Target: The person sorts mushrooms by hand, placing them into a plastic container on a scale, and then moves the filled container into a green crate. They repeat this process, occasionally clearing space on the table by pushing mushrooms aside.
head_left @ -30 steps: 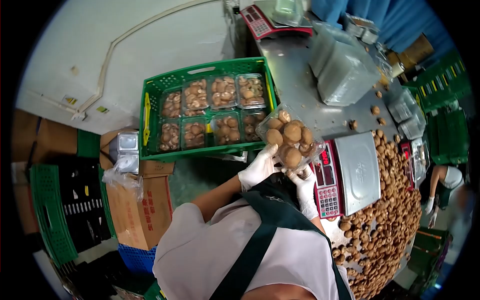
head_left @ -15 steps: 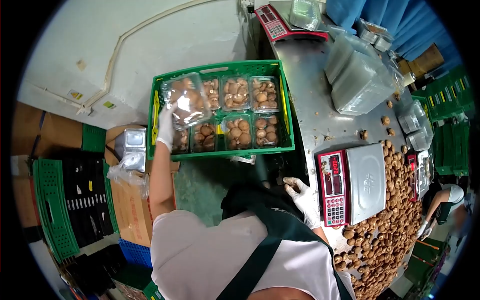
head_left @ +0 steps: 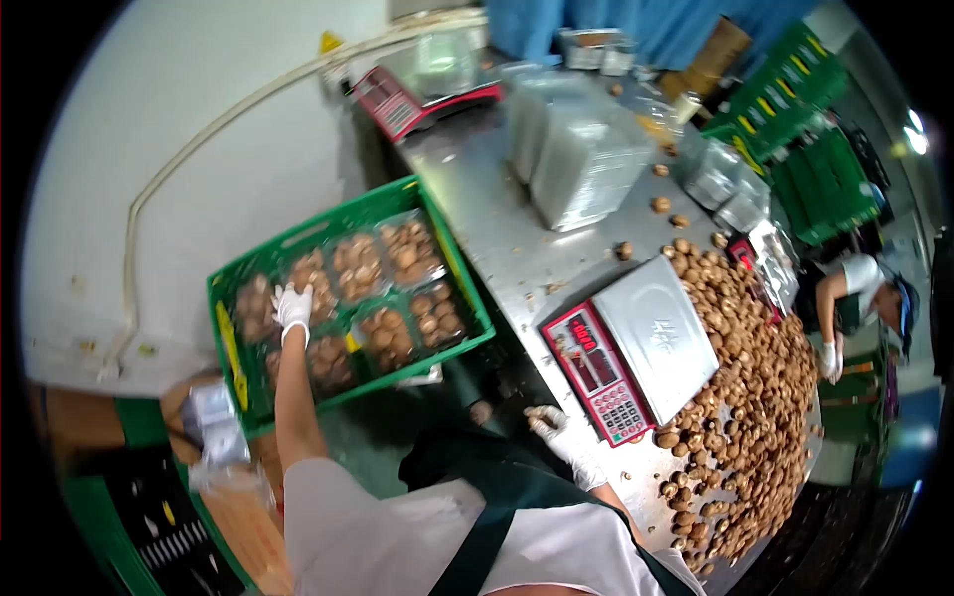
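Observation:
My left hand point(head_left: 292, 306), in a white glove, rests with fingers apart on a clear plastic box of mushrooms point(head_left: 257, 307) in the far left corner of the green crate point(head_left: 316, 231). Other boxes of mushrooms point(head_left: 357, 266) stand in two rows in that crate. By the table's edge, next to the red scale point(head_left: 598, 375), hangs my gloved right hand point(head_left: 564, 437). Its fingers are loosely curled and a little apart, with brownish tips, and I see nothing held in them.
Loose mushrooms point(head_left: 745, 397) are heaped on the metal table point(head_left: 477, 214), right of the scale. Behind stand stacked clear plastic boxes point(head_left: 586, 159) and a second scale point(head_left: 397, 104). A co-worker point(head_left: 850, 298) is at the far right. Cardboard point(head_left: 243, 526) lies at lower left.
My left hand has lowered the box of mushrooms into the crate's far left corner and its fingers have spread. The view has turned to the right. My right hand stays by the scale.

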Available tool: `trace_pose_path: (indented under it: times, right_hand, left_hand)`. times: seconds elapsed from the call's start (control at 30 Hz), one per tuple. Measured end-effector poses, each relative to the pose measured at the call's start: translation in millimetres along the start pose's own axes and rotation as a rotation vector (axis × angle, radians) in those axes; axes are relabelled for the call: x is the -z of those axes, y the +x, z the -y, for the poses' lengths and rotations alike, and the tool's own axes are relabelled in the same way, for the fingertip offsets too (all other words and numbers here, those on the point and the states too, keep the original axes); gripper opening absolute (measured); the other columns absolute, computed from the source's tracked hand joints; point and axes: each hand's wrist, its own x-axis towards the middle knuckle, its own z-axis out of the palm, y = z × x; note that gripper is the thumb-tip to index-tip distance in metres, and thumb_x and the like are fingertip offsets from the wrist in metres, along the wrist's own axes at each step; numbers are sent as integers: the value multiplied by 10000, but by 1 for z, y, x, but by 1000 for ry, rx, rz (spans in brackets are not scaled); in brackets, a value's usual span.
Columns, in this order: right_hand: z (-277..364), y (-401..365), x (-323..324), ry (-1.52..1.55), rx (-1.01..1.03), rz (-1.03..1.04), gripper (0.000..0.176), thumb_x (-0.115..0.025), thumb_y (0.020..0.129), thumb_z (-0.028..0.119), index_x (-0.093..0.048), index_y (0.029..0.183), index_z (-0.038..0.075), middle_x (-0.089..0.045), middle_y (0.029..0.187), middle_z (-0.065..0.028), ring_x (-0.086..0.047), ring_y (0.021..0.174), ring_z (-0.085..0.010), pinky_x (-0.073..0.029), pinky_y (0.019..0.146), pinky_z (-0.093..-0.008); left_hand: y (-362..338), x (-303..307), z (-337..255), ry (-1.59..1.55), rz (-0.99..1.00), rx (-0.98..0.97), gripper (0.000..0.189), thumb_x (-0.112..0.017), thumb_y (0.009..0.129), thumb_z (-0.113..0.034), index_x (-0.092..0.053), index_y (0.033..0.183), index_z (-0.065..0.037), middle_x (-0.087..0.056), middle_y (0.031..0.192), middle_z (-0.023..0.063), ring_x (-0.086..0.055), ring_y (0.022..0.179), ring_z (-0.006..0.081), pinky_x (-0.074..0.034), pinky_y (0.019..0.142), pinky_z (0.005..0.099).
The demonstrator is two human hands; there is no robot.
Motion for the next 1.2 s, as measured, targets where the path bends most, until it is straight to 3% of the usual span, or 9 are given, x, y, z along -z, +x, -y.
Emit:
trace_pose_path:
  times: [0.1,0.3,0.43,0.6,0.67,0.9,1.03,1.13,1.2]
  right_hand:
    - [-30,1,-7,11,171,-89,201,-594,864,196,-630,993,47,-662,899,-88,-616,803,-157,-481,773,-276]
    - [-49,-3,-9,-40,204,-205,253,-533,873,306,-634,972,96,-654,886,-109,-634,810,-257,-491,762,-333]
    - [-46,-24,2,-30,147,-330,234,-568,830,278,-649,940,88,-653,880,-124,-618,803,-301,-485,728,-378]
    - [-55,-55,4,59,24,-480,249,-561,839,284,-620,975,85,-628,897,-134,-602,841,-304,-471,764,-388]
    - [-66,-63,2,81,-70,-498,304,-536,858,335,-615,1042,107,-639,948,-133,-607,875,-304,-469,791,-369]
    - [-103,-77,-7,128,-194,-611,345,-508,848,392,-623,1072,155,-653,948,-127,-622,860,-303,-483,781,-378]
    - [-93,-85,7,128,-208,-646,329,-525,840,368,-635,1057,146,-654,938,-137,-623,847,-317,-488,784,-375]
    - [-92,-85,14,154,-199,-696,327,-524,842,368,-634,1040,132,-649,916,-157,-626,825,-330,-491,778,-385]
    - [-103,-81,14,151,-177,-724,323,-535,848,367,-633,1043,128,-652,902,-151,-629,818,-324,-495,764,-371]
  left_hand:
    - [2,-11,-93,-195,-157,-477,462,-619,790,-342,-566,1160,-71,-383,1371,176,-374,1243,340,-309,1036,377]
    - [-113,34,-310,-603,-28,-1285,409,-562,839,-118,-490,1227,-11,-410,1341,159,-388,1232,313,-308,1024,378]
    - [-167,36,-409,-388,-341,-1621,514,-553,837,-188,-410,1303,-25,-377,1363,146,-322,1284,302,-254,1051,424]
    - [-200,13,-476,-91,-312,-1721,574,-534,850,-262,-347,1353,-59,-364,1379,126,-342,1275,278,-230,1044,493]
    - [-203,16,-487,6,-44,-1593,549,-534,853,-239,-363,1339,-47,-443,1321,142,-465,1172,289,-334,975,462]
    - [-138,-1,-540,-281,126,-1634,275,-544,825,-121,-629,1072,-32,-664,913,168,-640,838,291,-480,744,363]
    - [-120,-5,-564,-364,471,-1288,209,-523,800,-32,-669,947,-5,-660,788,118,-610,692,191,-473,641,303]
    - [-104,-9,-585,-275,310,-1046,179,-500,781,-79,-652,827,5,-651,766,137,-621,673,224,-471,615,333]
    - [-104,13,-591,-184,-22,-1340,195,-519,790,-160,-621,882,-22,-637,875,208,-612,808,368,-463,701,428]
